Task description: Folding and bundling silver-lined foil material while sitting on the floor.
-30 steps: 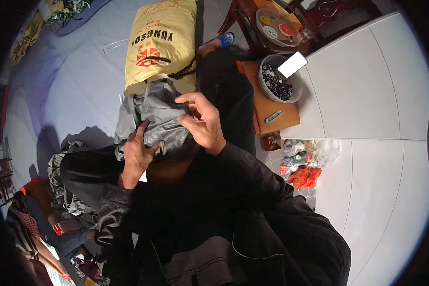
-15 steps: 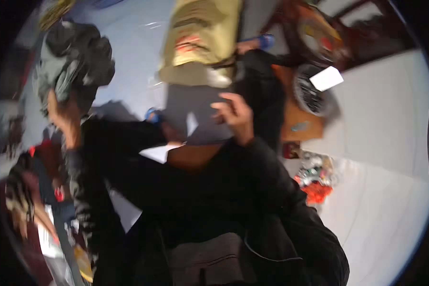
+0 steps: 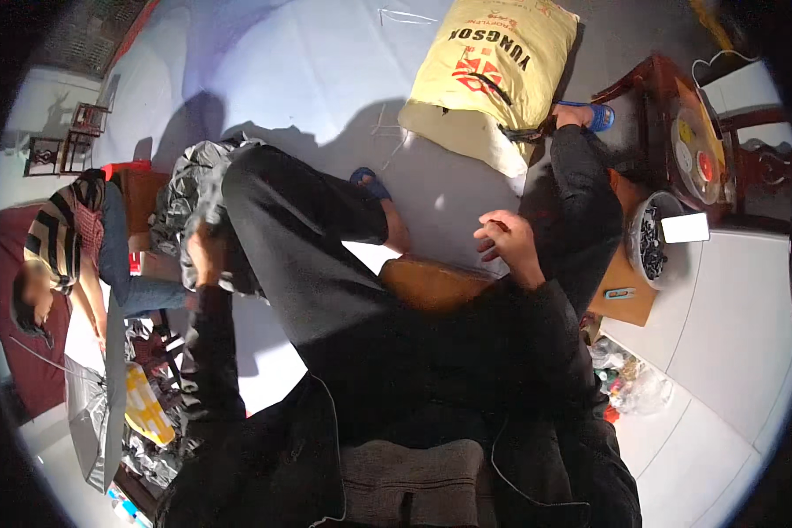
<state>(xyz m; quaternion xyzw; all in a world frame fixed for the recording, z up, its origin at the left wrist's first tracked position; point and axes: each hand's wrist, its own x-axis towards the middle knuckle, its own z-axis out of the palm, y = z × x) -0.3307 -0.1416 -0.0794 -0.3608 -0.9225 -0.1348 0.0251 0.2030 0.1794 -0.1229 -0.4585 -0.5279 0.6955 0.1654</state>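
Note:
My left hand (image 3: 205, 255), smeared by motion, grips the near side of a crumpled, shiny grey bundle (image 3: 189, 189) beside my left knee. It looks like thin sheeting, and my knee covers part of it. Above my lap and near my right thigh, my right hand (image 3: 510, 242) hangs in the air with loosely bent fingers and nothing visible in them. Ahead of it lies a full yellow woven sack (image 3: 502, 70) with dark and red print and a dark strap across its near end.
On my right, a grey basin (image 3: 663, 273) of small black pieces stands on a wooden stool (image 3: 629, 304), with a white card (image 3: 685, 228) on its rim. A round tray (image 3: 695, 154) sits behind. At left, another person (image 3: 62, 238) bends over a grey umbrella-like thing (image 3: 97, 422) near a yellow package (image 3: 147, 405).
My left hand has brought the grey bundle down and nearer, to beside my left knee. My right hand's fingers are more curled. The whole view has shifted, and the sack now appears farther right.

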